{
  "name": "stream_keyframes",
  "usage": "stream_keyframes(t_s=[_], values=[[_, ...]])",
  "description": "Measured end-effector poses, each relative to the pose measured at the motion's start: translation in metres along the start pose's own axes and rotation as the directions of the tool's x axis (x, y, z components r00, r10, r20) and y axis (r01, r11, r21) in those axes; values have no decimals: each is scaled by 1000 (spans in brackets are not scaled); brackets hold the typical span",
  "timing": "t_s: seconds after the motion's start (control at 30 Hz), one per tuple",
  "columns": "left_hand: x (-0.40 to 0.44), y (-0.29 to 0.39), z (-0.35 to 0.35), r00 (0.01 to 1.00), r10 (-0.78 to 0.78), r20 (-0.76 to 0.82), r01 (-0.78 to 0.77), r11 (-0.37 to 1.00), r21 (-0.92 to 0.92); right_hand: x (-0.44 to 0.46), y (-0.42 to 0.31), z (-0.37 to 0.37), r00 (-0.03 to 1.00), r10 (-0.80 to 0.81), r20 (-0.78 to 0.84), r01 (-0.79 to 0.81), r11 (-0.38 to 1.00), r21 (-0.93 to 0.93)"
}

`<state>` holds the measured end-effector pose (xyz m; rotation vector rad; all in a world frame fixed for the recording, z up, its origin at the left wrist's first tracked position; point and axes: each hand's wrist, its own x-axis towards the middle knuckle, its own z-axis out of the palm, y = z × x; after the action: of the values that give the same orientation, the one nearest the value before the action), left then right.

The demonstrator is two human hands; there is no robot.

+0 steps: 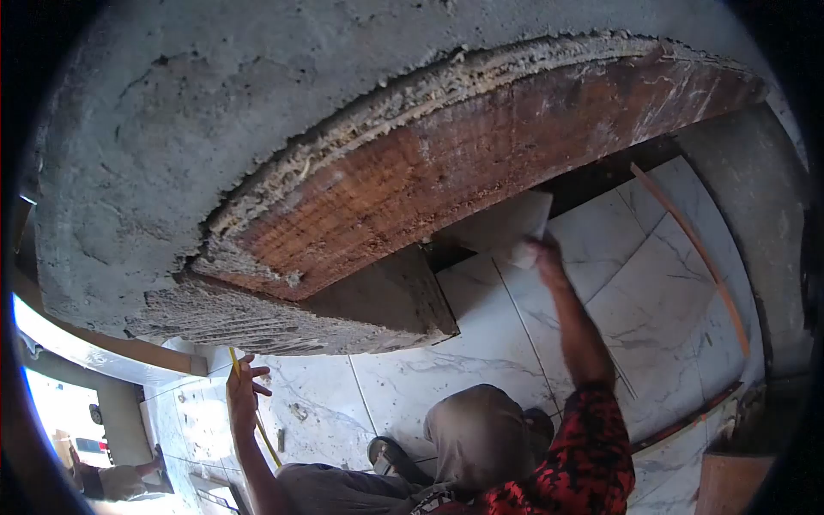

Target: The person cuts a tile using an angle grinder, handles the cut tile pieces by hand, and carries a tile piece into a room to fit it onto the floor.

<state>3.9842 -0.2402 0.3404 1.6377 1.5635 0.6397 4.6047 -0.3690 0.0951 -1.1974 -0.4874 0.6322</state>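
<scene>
My right hand (pixel 542 256) is raised at right of centre, its fingers closed on the lower edge of a flat pale grey plate (pixel 506 221). The plate lies under the lower edge of a reddish-brown curved board (pixel 429 172). Part of it is hidden behind that board. At lower left, my left hand (pixel 245 386) has its fingers apart, just below the rough concrete edge. A thin yellow strip (pixel 269 440) passes behind or beside this hand; whether they touch cannot be made out.
Rough grey concrete (pixel 215 103) surrounds the board above. White marbled tiles (pixel 661 300) cover the floor, with a curved brown strip (pixel 699 245) on them. My knee (pixel 479 433) and a sandalled foot (pixel 393 455) show below. Another person's leg (pixel 124 481) is at far lower left.
</scene>
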Motion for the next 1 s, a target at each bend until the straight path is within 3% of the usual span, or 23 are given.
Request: stream_keyframes(t_s=[0.03, 0.07, 0.1, 0.13, 0.17, 0.2, 0.23, 0.3, 0.37, 0.43, 0.57, 0.63, 0.7, 0.77, 0.9, 0.97, 1.0], values=[[3, -3, 2, 1000, 8, 0, -8, 1000, -29, -4, -28, -28, 994, 93, 50, -88, 992, -92], [5, -4, 5, 1000, 1, 6, -1, 999, -32, -15, -81, -30, 1000, -16, 20, 20, 968, -250], [6, -1, 7, 1000, -10, 14, 11, 999, -30, -5, -97, -64, 993, 118, -2, -106, 883, -458], [6, 3, 12, 1000, 8, 7, -8, 1000, 19, -20, -150, -53, 995, 60, 83, -16, 891, -453], [5, 6, 17, 1000, 27, 10, -27, 999, -17, -21, -177, -59, 989, 116, 86, -58, 863, -501], [7, 7, 19, 999, 30, 32, -30, 1000, 4, -10, -188, -75, 974, 116, 197, 23, 808, -588], [11, 7, 20, 998, 37, 53, -38, 999, 24, -12, -210, -68, 974, 123, 189, 14, 805, -594], [15, 8, 24, 998, 32, 61, -33, 999, 14, -23, -258, -46, 909, 239, 342, 175, 526, -832], [16, 12, 30, 997, 31, 67, -31, 1000, 1, -14, -252, -54, 896, 223, 384, 252, 457, -853], [12, 17, 32, 998, 48, 31, -47, 999, -15, -18, -261, -35, 841, 336, 424, 317, 329, -890], [15, 4, 22, 999, 36, 41, -35, 999, -36, -23, -265, -22, 786, 459, 415, 259, 366, -894], [15, 1, 20, 998, 28, 65, -25, 999, -44, -23, -257, -21, 782, 408, 472, 348, 341, -873], [15, -2, 19, 997, 47, 62, -43, 997, -70, -23, -247, -22, 789, 401, 466, 335, 355, -873], [16, -2, 18, 996, 54, 68, -51, 997, -55, -21, -238, -22, 785, 369, 498, 423, 269, -865], [17, -2, 19, 997, 43, 63, -39, 998, -58, -28, -233, -11, 761, 456, 461, 377, 267, -887], [18, -1, 20, 997, 47, 54, -44, 998, -47, -34, -220, -17, 797, 242, 553, 502, 242, -830], [18, 0, 21, 997, 43, 60, -41, 999, -28, -34, -222, -14, 797, 243, 552, 501, 243, -831]])
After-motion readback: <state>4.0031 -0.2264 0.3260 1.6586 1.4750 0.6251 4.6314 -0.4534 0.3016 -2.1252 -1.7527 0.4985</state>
